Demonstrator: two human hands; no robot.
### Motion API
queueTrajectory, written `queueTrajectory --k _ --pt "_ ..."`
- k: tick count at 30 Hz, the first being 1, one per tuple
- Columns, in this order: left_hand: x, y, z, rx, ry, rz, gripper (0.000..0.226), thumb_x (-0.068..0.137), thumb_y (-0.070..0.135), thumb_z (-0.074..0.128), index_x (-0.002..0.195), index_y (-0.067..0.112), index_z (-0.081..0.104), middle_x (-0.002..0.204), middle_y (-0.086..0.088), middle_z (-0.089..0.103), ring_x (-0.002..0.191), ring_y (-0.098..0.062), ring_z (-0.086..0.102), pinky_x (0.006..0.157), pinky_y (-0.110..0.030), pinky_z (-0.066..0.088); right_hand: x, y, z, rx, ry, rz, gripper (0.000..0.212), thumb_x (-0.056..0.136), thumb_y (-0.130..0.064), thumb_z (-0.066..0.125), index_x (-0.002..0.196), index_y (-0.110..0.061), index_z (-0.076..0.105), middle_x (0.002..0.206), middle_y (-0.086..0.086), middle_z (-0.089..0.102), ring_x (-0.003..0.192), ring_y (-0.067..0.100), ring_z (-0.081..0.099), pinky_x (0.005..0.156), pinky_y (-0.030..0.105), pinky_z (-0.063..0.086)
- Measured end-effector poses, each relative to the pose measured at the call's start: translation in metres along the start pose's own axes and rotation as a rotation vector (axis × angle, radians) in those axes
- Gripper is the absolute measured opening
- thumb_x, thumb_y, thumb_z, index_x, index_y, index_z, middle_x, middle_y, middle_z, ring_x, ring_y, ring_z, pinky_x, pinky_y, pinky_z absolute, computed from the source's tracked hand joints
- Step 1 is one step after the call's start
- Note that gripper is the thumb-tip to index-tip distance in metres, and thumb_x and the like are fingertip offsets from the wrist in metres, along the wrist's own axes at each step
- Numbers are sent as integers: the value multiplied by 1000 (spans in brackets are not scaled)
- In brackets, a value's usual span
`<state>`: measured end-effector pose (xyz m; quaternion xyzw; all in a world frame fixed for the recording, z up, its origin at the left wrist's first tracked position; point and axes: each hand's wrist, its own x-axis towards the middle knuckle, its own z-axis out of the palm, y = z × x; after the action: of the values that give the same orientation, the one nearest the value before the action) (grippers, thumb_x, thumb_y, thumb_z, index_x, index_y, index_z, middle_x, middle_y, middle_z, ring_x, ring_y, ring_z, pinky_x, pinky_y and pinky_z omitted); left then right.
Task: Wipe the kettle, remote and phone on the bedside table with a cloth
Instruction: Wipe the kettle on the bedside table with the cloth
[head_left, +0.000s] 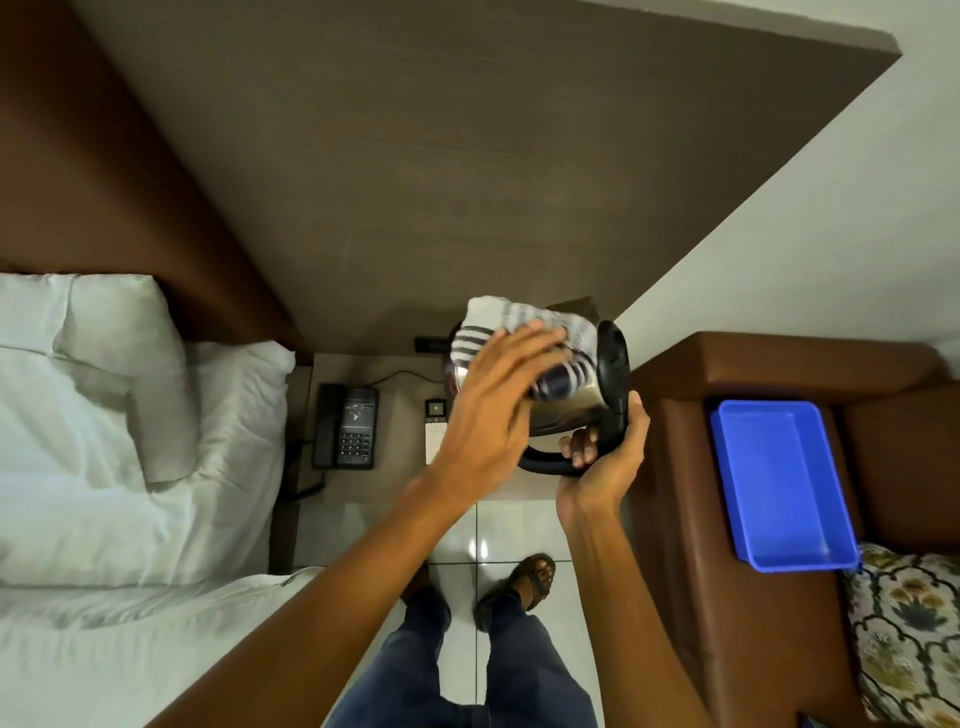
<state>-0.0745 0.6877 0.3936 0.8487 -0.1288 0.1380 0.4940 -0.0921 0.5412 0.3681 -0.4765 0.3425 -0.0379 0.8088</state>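
Note:
A steel kettle (566, 410) with a black handle and lid is held tilted above the bedside table (400, 478). My right hand (605, 457) grips its black handle. A white cloth (519, 325) with dark stripes is draped over the kettle's side, and my left hand (493, 405) presses flat on it, fingers spread. The black phone (348, 428) lies at the left of the table. The white remote (435, 428) lies in the middle, partly hidden behind my left wrist.
A bed with white sheets and a pillow (104, 405) is to the left. A brown sofa arm (675, 519) stands right of the table with a blue plastic tray (779, 483) on it. A patterned cushion (909, 634) lies beyond. My feet stand on white floor tiles (488, 535).

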Motion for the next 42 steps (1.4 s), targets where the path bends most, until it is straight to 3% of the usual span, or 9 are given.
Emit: queueTrajectory --k 4,11,18,22,25,28,32,37,42 --pt "-30 -14 -3 34 -52 78 56 94 -9 45 143 17 57 160 4 47 154 -20 35 128 -49 23 12 -2 -6 -15 -44 -10 49 95 -58 66 64 -22 55 48 -2 40 44 15 34 47 32 34" --pt "35 -28 -5 -80 67 -420 33 97 12 44 123 11 64 117 -4 71 106 -19 66 94 -37 55 32 0 -25 -89 -61 20 45 95 -55 69 67 -21 61 46 -2 39 42 14 32 48 31 34" --pt "72 -93 4 -18 -143 -766 40 97 1 49 126 18 72 123 -9 76 118 -29 69 111 -42 50 66 -9 -51 -173 -31 44 41 93 -55 70 68 -23 65 48 -4 42 42 12 35 49 30 37" --pt "48 -66 31 44 -2 -549 49 91 4 48 129 27 68 124 2 70 115 -18 66 105 -42 54 80 -7 -50 -156 47 116 43 89 -59 74 63 -24 68 48 -3 42 42 13 36 48 28 40" --pt "1 -34 65 134 -94 -245 59 97 8 42 148 38 51 156 11 48 147 -9 43 122 -25 35 92 -10 -47 -89 86 162 40 86 -60 76 63 -28 68 51 -4 45 43 12 39 50 28 39" --pt "-49 -35 80 263 -177 -18 57 98 -2 52 149 24 49 161 1 41 157 -15 28 128 -45 28 102 -19 -46 -37 49 134 31 87 -60 74 80 -30 75 61 -7 60 51 7 55 57 26 47" --pt "-38 -32 97 285 11 -42 56 94 -12 57 144 12 56 162 -1 38 157 -19 28 126 -49 31 112 -32 -31 -63 -18 143 43 83 -64 76 71 -24 69 57 -3 55 50 12 51 55 29 45" --pt "15 -19 112 317 -44 170 70 94 -12 57 156 17 43 167 -6 37 157 -26 28 129 -50 22 108 -37 -13 44 -104 154 50 92 -59 68 120 -21 84 114 3 84 97 18 81 79 29 66" --pt "-3 -36 82 271 58 -84 59 96 -5 48 152 16 47 163 -5 42 156 -21 31 127 -52 27 95 -24 -13 -110 37 176 37 87 -59 74 70 -26 74 57 -3 58 50 10 54 56 29 47"
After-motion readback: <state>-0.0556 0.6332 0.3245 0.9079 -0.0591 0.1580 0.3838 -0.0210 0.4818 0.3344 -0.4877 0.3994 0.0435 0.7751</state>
